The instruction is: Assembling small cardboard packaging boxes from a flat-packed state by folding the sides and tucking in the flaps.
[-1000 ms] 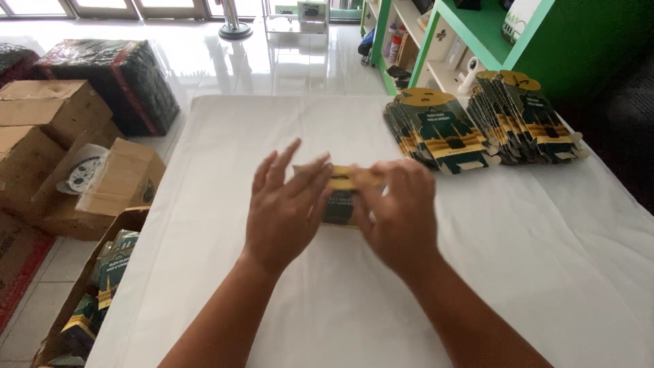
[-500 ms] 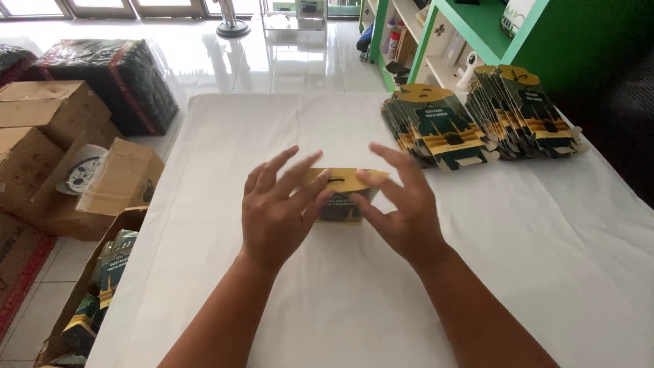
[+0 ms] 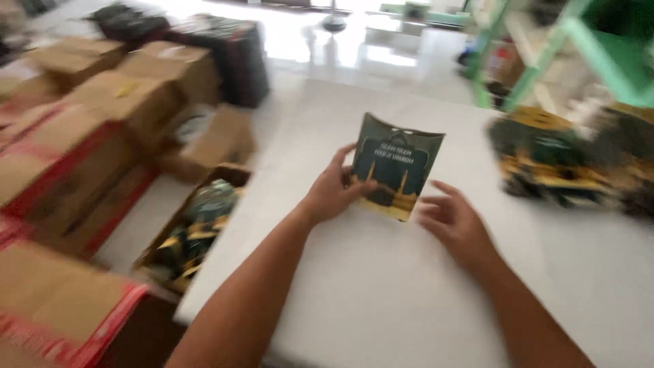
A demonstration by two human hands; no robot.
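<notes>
A dark green and gold folded paper box [image 3: 396, 164] stands upright on the white table [image 3: 381, 293], its printed face toward me. My left hand [image 3: 332, 189] grips its lower left edge, thumb on the front. My right hand [image 3: 453, 221] hovers just right of the box's bottom corner, fingers spread, holding nothing. The picture is blurred by motion.
Stacks of the same green and gold flat packs [image 3: 575, 163] lie at the table's right. An open carton [image 3: 194, 228] of more packs sits on the floor left of the table. Several brown cartons [image 3: 102, 116] stand further left. Green shelving [image 3: 572, 48] rises at the back right.
The view has swung left. The box, earlier pressed flat between both hands, now stands upright in my left hand, and my right hand has come off it.
</notes>
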